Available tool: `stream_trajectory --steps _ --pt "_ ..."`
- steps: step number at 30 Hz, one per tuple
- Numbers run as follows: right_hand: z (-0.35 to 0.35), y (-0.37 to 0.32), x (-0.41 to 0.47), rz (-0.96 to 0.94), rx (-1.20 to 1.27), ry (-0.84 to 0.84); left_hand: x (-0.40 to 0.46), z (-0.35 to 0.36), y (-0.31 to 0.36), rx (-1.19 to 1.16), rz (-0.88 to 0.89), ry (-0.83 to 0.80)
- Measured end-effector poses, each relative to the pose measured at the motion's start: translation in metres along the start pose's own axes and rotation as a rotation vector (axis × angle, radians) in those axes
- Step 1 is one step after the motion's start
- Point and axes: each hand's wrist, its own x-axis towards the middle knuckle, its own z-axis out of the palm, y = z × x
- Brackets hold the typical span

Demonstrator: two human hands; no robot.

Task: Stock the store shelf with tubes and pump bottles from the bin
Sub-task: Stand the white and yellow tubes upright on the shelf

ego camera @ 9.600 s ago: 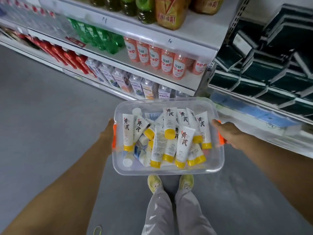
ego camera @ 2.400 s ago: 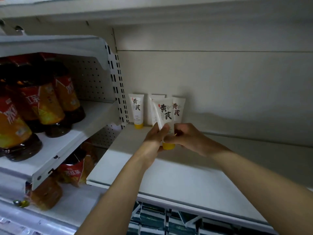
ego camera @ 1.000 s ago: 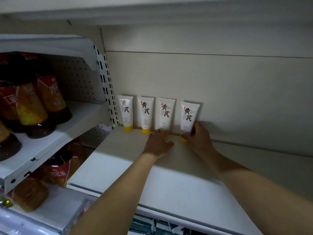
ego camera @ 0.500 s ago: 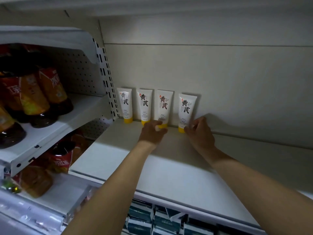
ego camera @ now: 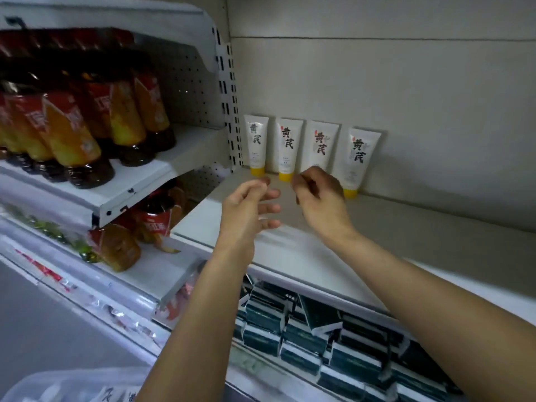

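Several white tubes with yellow caps (ego camera: 285, 147) stand cap-down in a row against the back wall of the white shelf (ego camera: 391, 227). The rightmost tube (ego camera: 358, 159) leans slightly. My left hand (ego camera: 249, 207) hovers in front of the row with relaxed fingers and holds nothing. My right hand (ego camera: 322, 195) is beside it, fingers loosely curled, empty, covering the cap of the third tube. The clear bin (ego camera: 72, 385) with more tubes shows at the bottom left corner.
To the left, a shelf (ego camera: 139, 184) carries dark tea bottles with red and orange labels (ego camera: 72, 134), with more below. Dark green boxes (ego camera: 319, 335) fill the shelf underneath. The white shelf stretches bare to the right of the tubes.
Both hands have let go of the tubes and drawn back from the row toward me. The view has tilted down, bringing the bin into sight.
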Motion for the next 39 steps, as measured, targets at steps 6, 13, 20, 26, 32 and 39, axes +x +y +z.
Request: stream_trajectory --steps 6,13,20,26,32,39 --pt "0.061 -0.063 -0.052 -0.193 0.148 -0.168 -0.047 -0.088 0.015 0.028 0.007 0.142" --pt "0.152 -0.077 -0.142 -0.159 0.148 -0.488 -0.104 -0.241 0.003 0.068 -0.142 0.41" --pt "0.239 -0.035 -0.231 0.095 0.107 -0.877 -0.159 -0.364 -0.046 0.101 -0.332 0.574" --pt "0.291 0.006 -0.283 0.357 0.001 -1.092 -0.174 -0.421 -0.113 0.215 -0.484 0.636" --pt "0.339 0.062 -0.321 0.678 -0.158 -1.179 -0.151 -0.442 -0.191 0.416 -0.637 0.639" --pt "0.373 0.1 -0.38 0.801 -0.211 -1.259 -0.133 -0.465 -0.25 1.172 -0.769 0.383"
